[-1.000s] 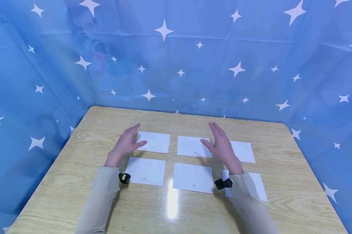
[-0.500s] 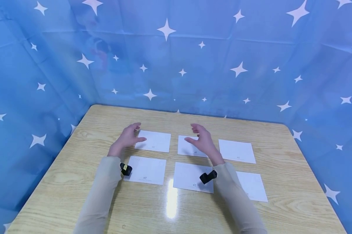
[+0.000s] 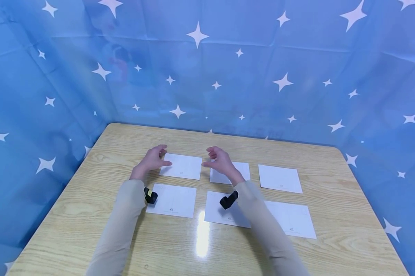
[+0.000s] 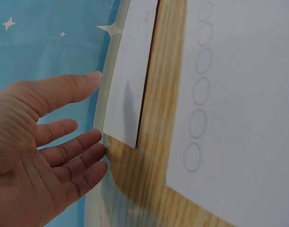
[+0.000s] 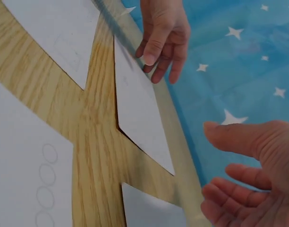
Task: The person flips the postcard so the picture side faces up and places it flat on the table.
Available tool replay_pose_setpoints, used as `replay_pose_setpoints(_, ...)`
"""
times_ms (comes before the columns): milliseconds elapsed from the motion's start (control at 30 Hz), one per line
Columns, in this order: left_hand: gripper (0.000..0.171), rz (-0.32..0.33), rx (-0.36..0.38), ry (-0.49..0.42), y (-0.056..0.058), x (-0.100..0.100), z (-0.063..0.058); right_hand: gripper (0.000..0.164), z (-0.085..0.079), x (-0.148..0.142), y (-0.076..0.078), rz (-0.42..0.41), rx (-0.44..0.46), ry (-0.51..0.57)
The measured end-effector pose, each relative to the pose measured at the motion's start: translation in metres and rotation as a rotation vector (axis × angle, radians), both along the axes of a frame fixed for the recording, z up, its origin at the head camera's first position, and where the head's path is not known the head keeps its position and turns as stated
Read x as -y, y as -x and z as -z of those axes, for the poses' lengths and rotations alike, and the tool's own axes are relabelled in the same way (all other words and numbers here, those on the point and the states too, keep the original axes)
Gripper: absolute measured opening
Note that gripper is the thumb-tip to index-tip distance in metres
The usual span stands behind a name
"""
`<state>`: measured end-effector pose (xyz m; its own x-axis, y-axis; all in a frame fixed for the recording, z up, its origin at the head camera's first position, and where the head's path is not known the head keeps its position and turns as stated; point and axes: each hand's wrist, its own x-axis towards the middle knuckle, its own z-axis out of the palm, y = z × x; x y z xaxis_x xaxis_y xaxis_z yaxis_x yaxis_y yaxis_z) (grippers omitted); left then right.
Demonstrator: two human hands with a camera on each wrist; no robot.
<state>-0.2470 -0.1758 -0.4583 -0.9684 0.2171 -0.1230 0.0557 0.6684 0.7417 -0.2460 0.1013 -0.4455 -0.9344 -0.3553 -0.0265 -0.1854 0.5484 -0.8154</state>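
Observation:
Several white cards lie in two rows on the wooden table. My left hand (image 3: pixel 152 159) hovers at the left side of the back-left card (image 3: pixel 181 166), fingers spread and thumb apart, holding nothing. Over the left part of the back-middle card (image 3: pixel 240 171) is my right hand (image 3: pixel 221 161), its fingers loosely bent around air. In the left wrist view the left hand (image 4: pixel 55 146) shows a bare palm beside a card (image 4: pixel 130 71); a nearer card (image 4: pixel 243 104) bears a column of printed circles. The right wrist view shows the right hand (image 5: pixel 250 170) without anything in it.
Other cards are the back-right card (image 3: pixel 280 178), front-left card (image 3: pixel 173 200), front-middle card (image 3: pixel 216 209), partly under my right sleeve, and front-right card (image 3: pixel 293 218). A blue star-patterned curtain (image 3: pixel 228 69) hangs behind the wooden table (image 3: pixel 345 191). Small black cameras sit at both wrists.
My right hand has moved left, from between the back-middle and back-right cards to the back-middle card's left part, its fingers bending more. My left hand has stayed nearly in place, fingers slightly more bent.

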Motion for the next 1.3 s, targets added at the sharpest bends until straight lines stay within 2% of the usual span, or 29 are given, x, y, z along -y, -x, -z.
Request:
replay_pose_setpoints(233, 0.068, 0.033, -0.049, 0.042, 0.004, -0.001, 0.002, 0.058, 0.006, 0.021, 0.01, 0.018, 0.067, -0.097)
replay_pose_setpoints(467, 0.055, 0.079, -0.076, 0.124, 0.009, -0.002, 0.003, 0.06, 0.014, 0.03, 0.014, -0.008, 0.095, -0.208)
replay_pose_setpoints(700, 0.046, 0.048, -0.027, 0.165, 0.012, -0.002, 0.0, 0.056, 0.015, 0.035, 0.018, -0.046, 0.054, -0.299)
replay_pose_setpoints(833, 0.041, 0.047, -0.007, 0.165, 0.012, -0.003, -0.003, 0.052, 0.014, 0.038, 0.02, -0.041, 0.078, -0.316)
replay_pose_setpoints(1000, 0.044, 0.037, 0.032, 0.144, 0.013, -0.005, -0.006, 0.049, 0.013, 0.039, 0.022, -0.044, 0.097, -0.337)
replay_pose_setpoints(1167, 0.049, 0.024, 0.076, 0.128, 0.013, -0.005, -0.005, 0.048, 0.01, 0.043, 0.022, -0.032, 0.078, -0.364)
replay_pose_setpoints(1300, 0.054, -0.008, 0.071, 0.107, 0.012, -0.004, -0.003, 0.051, 0.006, 0.046, 0.019, -0.016, 0.065, -0.393)
